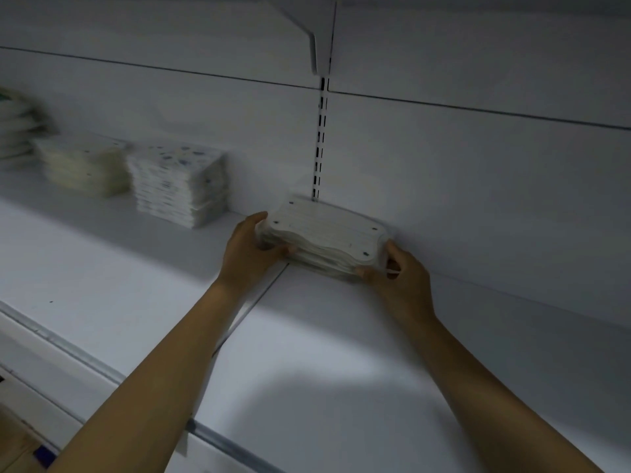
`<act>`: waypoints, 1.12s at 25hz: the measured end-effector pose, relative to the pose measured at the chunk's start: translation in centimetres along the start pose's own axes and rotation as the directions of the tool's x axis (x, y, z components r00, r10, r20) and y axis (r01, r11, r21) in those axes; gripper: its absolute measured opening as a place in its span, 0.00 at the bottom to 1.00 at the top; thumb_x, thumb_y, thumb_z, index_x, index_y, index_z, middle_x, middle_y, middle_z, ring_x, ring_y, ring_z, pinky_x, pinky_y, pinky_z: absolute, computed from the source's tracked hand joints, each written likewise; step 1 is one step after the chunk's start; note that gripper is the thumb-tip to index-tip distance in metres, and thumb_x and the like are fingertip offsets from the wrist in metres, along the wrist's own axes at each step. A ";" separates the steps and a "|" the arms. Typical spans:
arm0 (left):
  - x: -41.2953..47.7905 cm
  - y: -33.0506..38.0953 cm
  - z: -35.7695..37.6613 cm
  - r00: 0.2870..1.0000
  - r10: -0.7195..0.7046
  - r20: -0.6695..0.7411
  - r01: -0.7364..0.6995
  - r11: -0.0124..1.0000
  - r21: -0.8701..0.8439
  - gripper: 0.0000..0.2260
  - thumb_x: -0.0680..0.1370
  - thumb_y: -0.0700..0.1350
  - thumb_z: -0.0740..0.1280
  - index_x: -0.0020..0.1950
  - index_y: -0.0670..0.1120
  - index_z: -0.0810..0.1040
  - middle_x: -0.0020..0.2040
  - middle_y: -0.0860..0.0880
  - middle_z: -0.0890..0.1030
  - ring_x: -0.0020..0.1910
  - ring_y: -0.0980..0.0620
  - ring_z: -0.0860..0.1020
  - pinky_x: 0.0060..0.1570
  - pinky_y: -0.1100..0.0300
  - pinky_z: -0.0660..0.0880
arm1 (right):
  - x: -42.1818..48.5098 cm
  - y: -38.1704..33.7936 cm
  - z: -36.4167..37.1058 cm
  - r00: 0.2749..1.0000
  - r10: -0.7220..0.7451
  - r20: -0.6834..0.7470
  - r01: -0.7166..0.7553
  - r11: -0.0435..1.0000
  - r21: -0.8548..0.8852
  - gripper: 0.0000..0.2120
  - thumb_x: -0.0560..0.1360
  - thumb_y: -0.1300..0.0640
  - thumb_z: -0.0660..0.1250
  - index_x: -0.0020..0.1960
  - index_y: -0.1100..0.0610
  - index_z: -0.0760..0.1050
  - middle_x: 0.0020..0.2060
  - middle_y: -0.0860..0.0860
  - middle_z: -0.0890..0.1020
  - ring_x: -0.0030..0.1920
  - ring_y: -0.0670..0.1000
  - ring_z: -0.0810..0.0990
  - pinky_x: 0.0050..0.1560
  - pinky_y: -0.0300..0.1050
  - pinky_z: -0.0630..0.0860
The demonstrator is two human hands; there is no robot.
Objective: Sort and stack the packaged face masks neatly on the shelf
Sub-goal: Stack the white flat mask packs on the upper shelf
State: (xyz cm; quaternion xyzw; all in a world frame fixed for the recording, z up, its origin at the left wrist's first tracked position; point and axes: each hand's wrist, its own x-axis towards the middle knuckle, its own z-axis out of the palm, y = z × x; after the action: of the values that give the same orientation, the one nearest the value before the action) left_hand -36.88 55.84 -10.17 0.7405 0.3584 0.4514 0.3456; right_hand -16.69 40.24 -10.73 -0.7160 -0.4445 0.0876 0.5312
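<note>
The stack of packaged face masks (324, 233) sits on the white shelf (341, 336), at its far edge, close against the back panel (478, 182) and directly under the slotted upright (319, 141). The left hand (251, 247) grips the end of the stack at 9 o'clock, with the thumb at the front and the fingers curled round the side. The right hand (404, 271) grips the end at 3 o'clock in the same manner.

The packs look thin, light and soft, and their film wrapping is probably slippery, so the layers can slide over each other and the pile can fan out. A hold on both short ends, pressing lightly inward, seems the safest way. A hold from the top alone would likely lift only a few packs.

At 10 o'clock from this stack stands a speckled stack (177, 186), and beyond it a cream stack (85, 169), both well apart from the hands.
</note>
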 end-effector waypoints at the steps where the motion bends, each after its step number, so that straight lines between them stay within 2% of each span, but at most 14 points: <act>1: 0.0 0.1 0.2 1.000 0.019 0.003 -0.019 0.998 0.056 0.27 0.60 0.55 0.81 0.56 0.56 0.76 0.53 0.52 0.78 0.54 0.57 0.75 0.55 0.65 0.73 | 0.1 0.1 0.1 1.000 -0.007 0.000 0.007 1.000 -0.014 0.36 0.67 0.50 0.77 0.72 0.55 0.69 0.58 0.46 0.78 0.55 0.46 0.78 0.52 0.35 0.73; 3: 0.1 0.4 0.6 0.999 0.044 -0.014 -0.040 0.971 0.235 0.39 0.62 0.59 0.78 0.69 0.47 0.70 0.68 0.45 0.72 0.68 0.48 0.68 0.67 0.54 0.66 | -0.1 0.0 0.2 1.000 -0.021 -0.006 0.021 0.999 -0.028 0.37 0.64 0.45 0.77 0.70 0.51 0.71 0.57 0.46 0.81 0.55 0.45 0.79 0.54 0.40 0.76; 5: -0.3 0.3 1.0 0.990 0.137 -0.013 -0.120 0.905 0.408 0.46 0.62 0.67 0.70 0.73 0.47 0.65 0.75 0.43 0.63 0.74 0.42 0.61 0.71 0.45 0.59 | -0.5 -0.2 0.1 0.999 -0.010 -0.050 0.010 1.000 -0.004 0.39 0.60 0.42 0.77 0.68 0.49 0.71 0.57 0.45 0.80 0.54 0.45 0.79 0.53 0.43 0.76; 8: -0.2 -0.6 1.5 0.945 0.312 0.096 -0.316 0.799 0.512 0.42 0.64 0.70 0.65 0.71 0.45 0.68 0.74 0.40 0.65 0.73 0.39 0.63 0.69 0.39 0.61 | -0.9 -0.5 -0.3 0.985 0.058 -0.160 -0.050 0.997 0.052 0.36 0.61 0.49 0.81 0.65 0.52 0.70 0.52 0.47 0.79 0.49 0.48 0.79 0.50 0.45 0.77; 11: -0.3 -0.7 1.5 0.911 0.379 0.164 -0.405 0.741 0.535 0.40 0.67 0.69 0.63 0.72 0.46 0.67 0.75 0.43 0.63 0.74 0.41 0.61 0.69 0.39 0.61 | -0.8 0.0 -0.4 0.990 0.056 -0.129 -0.042 0.993 0.109 0.23 0.65 0.55 0.79 0.58 0.51 0.75 0.49 0.46 0.81 0.49 0.45 0.80 0.50 0.38 0.77; 13: -0.4 -0.7 2.0 0.833 0.463 0.303 -0.551 0.651 0.522 0.35 0.72 0.66 0.61 0.74 0.51 0.63 0.77 0.48 0.60 0.76 0.47 0.57 0.71 0.43 0.59 | -0.6 0.3 -0.2 0.994 0.036 -0.101 -0.025 0.994 0.110 0.21 0.66 0.56 0.78 0.58 0.53 0.78 0.51 0.46 0.82 0.51 0.44 0.79 0.51 0.31 0.74; 15: -0.7 -0.6 2.5 0.759 0.510 0.404 -0.650 0.579 0.492 0.29 0.75 0.62 0.59 0.74 0.54 0.64 0.76 0.51 0.61 0.76 0.50 0.58 0.72 0.47 0.60 | -0.3 0.4 -0.1 0.995 0.022 -0.097 -0.013 0.995 0.096 0.23 0.67 0.55 0.77 0.61 0.54 0.78 0.54 0.46 0.82 0.53 0.44 0.79 0.49 0.26 0.71; 17: -0.7 -0.5 2.6 0.745 0.516 0.422 -0.667 0.572 0.479 0.25 0.77 0.59 0.58 0.73 0.54 0.67 0.75 0.51 0.64 0.74 0.49 0.61 0.71 0.48 0.61 | -0.1 0.5 -0.1 0.995 0.012 -0.098 -0.003 0.996 0.088 0.25 0.66 0.53 0.78 0.62 0.54 0.77 0.55 0.47 0.82 0.55 0.45 0.79 0.49 0.27 0.71; 21: -0.6 -0.5 2.3 0.759 0.510 0.406 -0.650 0.550 0.525 0.24 0.77 0.57 0.58 0.72 0.52 0.69 0.74 0.50 0.67 0.72 0.47 0.65 0.68 0.48 0.64 | -0.3 0.5 0.1 0.985 -0.040 -0.167 0.049 0.998 0.049 0.32 0.65 0.52 0.79 0.66 0.54 0.73 0.60 0.48 0.77 0.60 0.47 0.75 0.57 0.42 0.72; 25: -0.6 -0.3 2.4 0.761 0.501 0.412 -0.648 0.552 0.525 0.24 0.76 0.57 0.58 0.71 0.51 0.70 0.73 0.49 0.68 0.72 0.46 0.66 0.67 0.46 0.66 | -0.3 0.4 0.6 0.966 -0.227 -0.123 0.211 0.969 -0.132 0.31 0.64 0.52 0.79 0.65 0.55 0.74 0.64 0.51 0.75 0.63 0.51 0.72 0.61 0.41 0.67; 28: -0.6 -0.1 2.3 0.758 0.515 0.399 -0.649 0.537 0.539 0.25 0.76 0.58 0.60 0.71 0.50 0.69 0.74 0.48 0.66 0.73 0.46 0.63 0.69 0.47 0.63 | -0.2 0.6 0.5 0.975 -0.187 -0.122 0.174 0.979 -0.109 0.32 0.65 0.50 0.79 0.66 0.55 0.72 0.63 0.50 0.76 0.63 0.51 0.72 0.61 0.43 0.67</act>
State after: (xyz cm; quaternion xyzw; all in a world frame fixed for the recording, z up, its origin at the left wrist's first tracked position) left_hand -34.97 54.97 -11.35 0.9282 0.1879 0.3131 -0.0716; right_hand -16.78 40.42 -11.47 -0.7021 -0.4755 -0.0301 0.5293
